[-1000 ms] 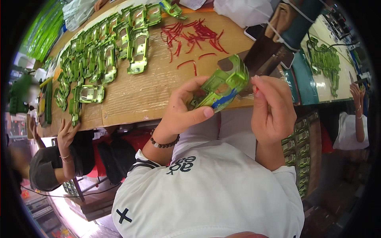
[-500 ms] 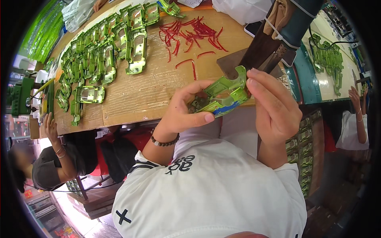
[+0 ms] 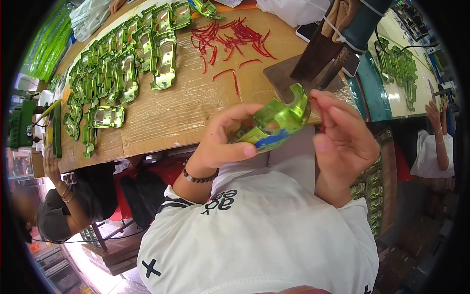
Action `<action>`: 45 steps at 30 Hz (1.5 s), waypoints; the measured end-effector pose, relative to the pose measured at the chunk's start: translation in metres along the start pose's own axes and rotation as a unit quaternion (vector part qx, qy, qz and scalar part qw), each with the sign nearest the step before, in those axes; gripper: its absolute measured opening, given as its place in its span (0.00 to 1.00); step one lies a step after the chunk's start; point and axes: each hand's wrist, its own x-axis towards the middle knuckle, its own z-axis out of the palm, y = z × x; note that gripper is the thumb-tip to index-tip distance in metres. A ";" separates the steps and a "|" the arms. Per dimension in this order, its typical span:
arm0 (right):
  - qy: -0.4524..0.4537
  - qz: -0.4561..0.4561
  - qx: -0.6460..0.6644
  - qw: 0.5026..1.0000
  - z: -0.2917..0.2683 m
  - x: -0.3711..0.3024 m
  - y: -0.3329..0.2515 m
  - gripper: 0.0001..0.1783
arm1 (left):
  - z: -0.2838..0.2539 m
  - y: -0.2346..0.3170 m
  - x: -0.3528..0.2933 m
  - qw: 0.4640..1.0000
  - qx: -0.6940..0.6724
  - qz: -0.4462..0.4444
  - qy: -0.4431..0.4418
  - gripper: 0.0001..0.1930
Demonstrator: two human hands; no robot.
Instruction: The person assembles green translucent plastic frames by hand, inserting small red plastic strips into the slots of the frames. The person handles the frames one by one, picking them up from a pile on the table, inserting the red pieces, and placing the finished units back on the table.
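A shiny green toy car body shell point(image 3: 277, 120) with a blue patch on its side is held tilted above the table's front edge. My left hand point(image 3: 219, 134) grips its near left end, thumb along the side and fingers behind. Just right of the shell is my right hand point(image 3: 346, 139), its thumb and fingertips bent around a thin red strip point(image 3: 322, 121). The strip's upper end comes close to the shell's far right end; whether they touch I cannot tell. Beyond the shell, a loose heap of similar red strips point(image 3: 237, 38) lies on the table.
Many green car shells point(image 3: 122, 73) cover the left of the wooden table point(image 3: 169, 115). A dark machine post point(image 3: 318, 46) on a metal plate point(image 3: 281, 78) rises at the right, by a phone point(image 3: 306, 32). Co-workers' hands point(image 3: 51, 168) show at both sides.
My right hand has drawn back a little from the shell's end, its fingers spreading and the red strip now showing. The shell has turned slightly in my left hand.
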 end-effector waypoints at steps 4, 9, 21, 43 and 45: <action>-0.137 -0.127 0.159 0.969 -0.027 0.024 0.002 0.20 | -0.009 -0.010 -0.010 0.917 -0.291 -0.221 -0.160 0.34; -0.328 -0.052 0.217 0.918 -0.041 0.040 0.005 0.20 | 0.005 -0.028 -0.012 0.820 -0.390 -0.335 -0.250 0.34; -0.363 -0.089 0.228 0.899 -0.046 0.040 0.006 0.10 | 0.011 -0.037 -0.008 0.770 -0.427 -0.381 -0.284 0.33; -0.378 -0.144 0.115 0.907 -0.059 0.043 0.018 0.18 | 0.016 -0.053 -0.004 0.721 -0.460 -0.432 -0.287 0.36; -0.363 -0.149 0.089 0.916 -0.055 0.041 0.013 0.17 | 0.016 -0.053 -0.004 0.731 -0.454 -0.420 -0.288 0.36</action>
